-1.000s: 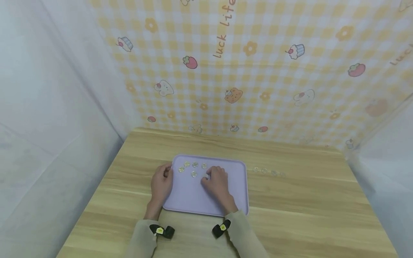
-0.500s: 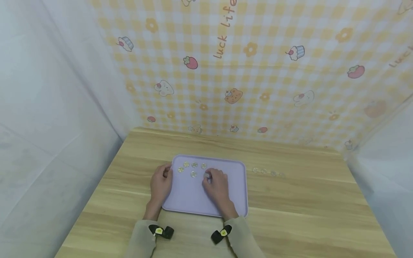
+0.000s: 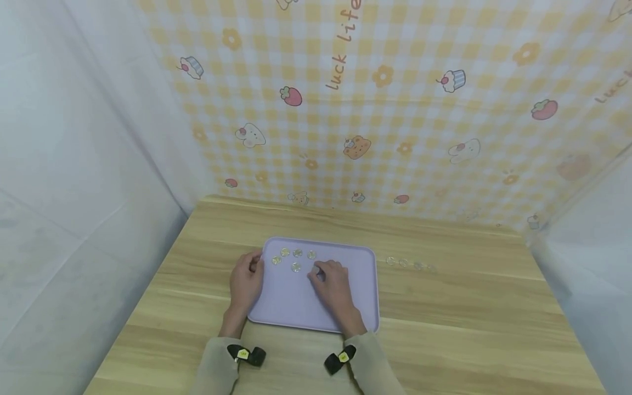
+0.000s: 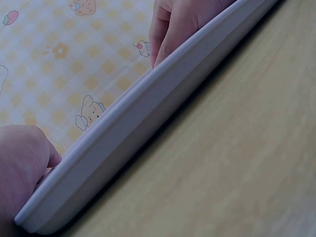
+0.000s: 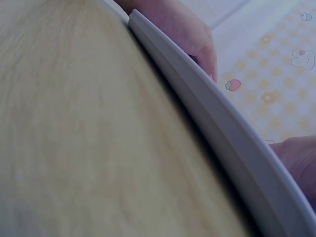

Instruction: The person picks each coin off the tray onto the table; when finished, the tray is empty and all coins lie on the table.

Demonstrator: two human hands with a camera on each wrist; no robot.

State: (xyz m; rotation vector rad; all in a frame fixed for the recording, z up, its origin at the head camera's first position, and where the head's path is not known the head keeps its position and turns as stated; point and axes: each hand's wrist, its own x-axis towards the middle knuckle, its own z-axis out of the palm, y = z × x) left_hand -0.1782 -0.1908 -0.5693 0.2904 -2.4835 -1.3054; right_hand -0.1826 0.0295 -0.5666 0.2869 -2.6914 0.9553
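Bench (image 3: 459, 307): four coins (image 3: 404, 263) right of the tray (image 3: 276, 302).
Tray: we see five coins (image 3: 297, 253), unmoved, at far left.
Left hand (image 3: 246, 281): fingers curled on the left rim.
Right hand (image 3: 334, 282): slightly nearer than before, fingers pinching the held coin (image 3: 315, 270).
Held coin: around the tray's middle.

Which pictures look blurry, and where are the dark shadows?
Head view: soft, even light, but the round pieces are too small to see their markings; left wrist view: the table looks smeary, with a dark shadow beneath the tray; right wrist view: blurry table again, another dark shadow along the tray.
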